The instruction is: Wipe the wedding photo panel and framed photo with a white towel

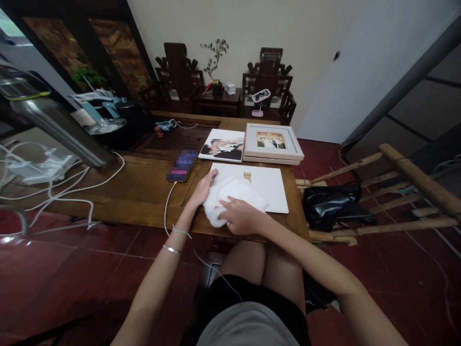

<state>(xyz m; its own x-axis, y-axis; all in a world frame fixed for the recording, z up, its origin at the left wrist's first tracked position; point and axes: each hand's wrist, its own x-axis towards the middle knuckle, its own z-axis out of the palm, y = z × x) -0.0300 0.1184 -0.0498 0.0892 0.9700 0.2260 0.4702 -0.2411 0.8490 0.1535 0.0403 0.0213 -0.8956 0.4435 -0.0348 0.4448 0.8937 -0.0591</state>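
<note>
Holding a bunched white cloth (pixel 237 190) with the right hand (pixel 242 217), at centre frame, with fingers curled into the fabric! Over at the left edge of the white panel (pixel 272 190) with the left hand (pixel 204 188), near its upper corner; cannot tell whether gripping or merely resting. Flat on the table (pixel 144 192) just right of centre, with long axis left to right, just below the framed picture (pixel 272 140). Covered by cloth at lower left, bare toward the right, so nearer to the right hand on that open side.
</note>
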